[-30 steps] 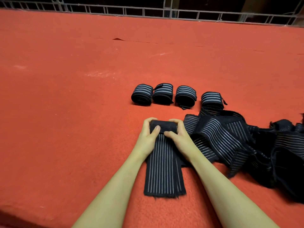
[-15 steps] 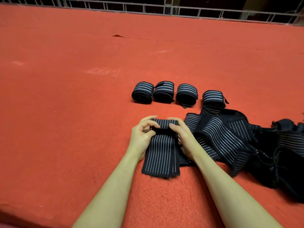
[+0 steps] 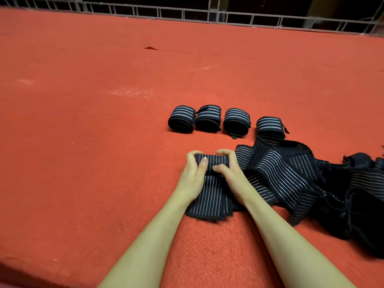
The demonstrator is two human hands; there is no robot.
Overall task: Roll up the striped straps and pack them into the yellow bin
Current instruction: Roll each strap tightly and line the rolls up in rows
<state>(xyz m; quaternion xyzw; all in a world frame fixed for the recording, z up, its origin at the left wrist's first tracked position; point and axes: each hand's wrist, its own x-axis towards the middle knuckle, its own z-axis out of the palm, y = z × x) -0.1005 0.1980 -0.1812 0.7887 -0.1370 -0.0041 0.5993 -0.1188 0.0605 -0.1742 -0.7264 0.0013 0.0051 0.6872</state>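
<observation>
- Right now both hands sit at the far end of one striped strap [image 3: 208, 196], which lies flat on the red carpet [image 3: 83, 163] and runs toward the person
- Its far end is wound into a short roll [image 3: 212, 161] lying crosswise, with the pale stripes showing across the top
- Left hand [image 3: 192, 175] grips the left end of that roll: the fingers curl over its far side and the thumb lies across the top, nail up
- Right hand [image 3: 230, 173] grips the right end likewise, fingers hooked over the far edge and thumb tucked in at the near side, close to the left thumb
- Behind the hands the unrolled tail of the strap reaches back between the two forearms and ends in a slightly frayed edge on the carpet
- Farther from the person, four rolled straps [image 3: 226, 121] stand in a row; the three on the left are touching or nearly so, the fourth is a little apart to the right and slightly nearer
- That fourth roll rests against the loose pile of unrolled straps [image 3: 301, 177], a dark tangle spreading from just beside the right hand out to the right edge of the view
- One strap of the pile lies right against the right wrist, and whether it touches the strap being rolled cannot be told
- Along the far edge of the carpet runs a grey metal railing [image 3: 187, 14], dark behind it
- No yellow bin shows anywhere in this view
</observation>
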